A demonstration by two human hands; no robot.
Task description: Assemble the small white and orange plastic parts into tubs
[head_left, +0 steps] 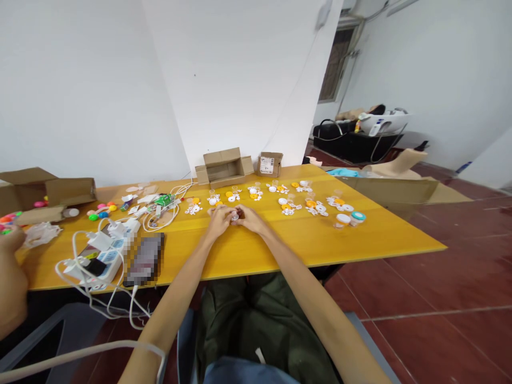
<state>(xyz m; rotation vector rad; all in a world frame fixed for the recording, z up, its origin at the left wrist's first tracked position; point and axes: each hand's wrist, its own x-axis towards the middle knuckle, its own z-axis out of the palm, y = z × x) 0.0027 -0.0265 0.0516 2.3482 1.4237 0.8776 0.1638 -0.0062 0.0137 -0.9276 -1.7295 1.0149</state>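
Note:
My left hand (220, 218) and my right hand (248, 217) meet over the middle of the yellow table (280, 245). Their fingers are closed together round a small white and dark part (235, 215) held between them; what it is stays too small to tell. Just beyond the hands lie several small white, orange and clear plastic parts (288, 205) in little groups. A white cap and a teal cap (350, 217) sit to the right of them.
An open cardboard box (223, 167) and a smaller box (269, 164) stand at the table's back edge. A power strip with white cables (104, 255) and a phone (144, 260) lie at left. Another person's arm (12, 277) rests at far left beside colourful pieces (102, 209).

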